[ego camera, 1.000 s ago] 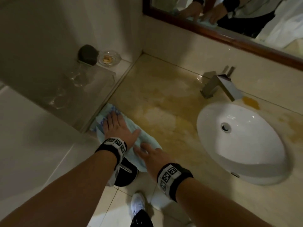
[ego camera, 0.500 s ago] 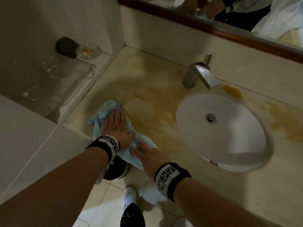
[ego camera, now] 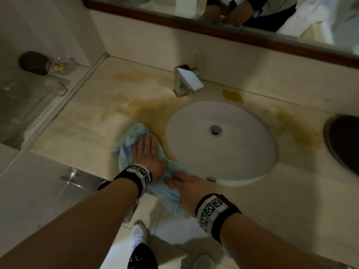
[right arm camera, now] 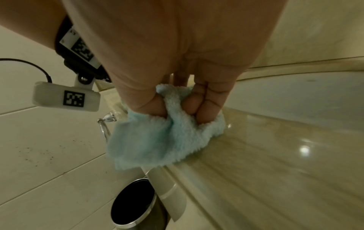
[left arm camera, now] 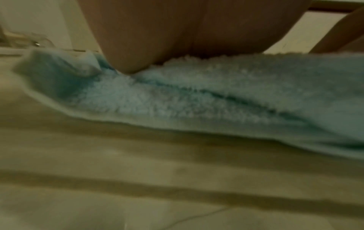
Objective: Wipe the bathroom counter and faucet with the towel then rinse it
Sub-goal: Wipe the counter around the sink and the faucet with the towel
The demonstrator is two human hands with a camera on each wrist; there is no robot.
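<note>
A light blue towel (ego camera: 128, 144) lies on the beige stone counter (ego camera: 93, 129) just left of the white oval sink (ego camera: 242, 152). My left hand (ego camera: 146, 152) presses flat on the towel (left arm camera: 197, 96) with straight fingers. My right hand (ego camera: 184, 189) grips the towel's near end (right arm camera: 163, 140) at the counter's front edge, thumb and fingers (right arm camera: 208, 109) curled into the cloth. The square chrome faucet (ego camera: 186, 80) stands behind the sink, untouched. Brownish stains (ego camera: 147, 107) spread across the counter near the sink.
A glass shelf (ego camera: 29, 94) at the left holds a dark round object (ego camera: 34, 63) and a glass dish (ego camera: 61, 65). A dark round tray (ego camera: 343, 142) sits at the right edge. A mirror (ego camera: 252, 14) runs along the back wall. A bin (right arm camera: 133, 203) stands below the counter.
Both hands have slid the towel to the right across the counter, from beside the left wall to the sink's left rim. Their hold on it is the same.
</note>
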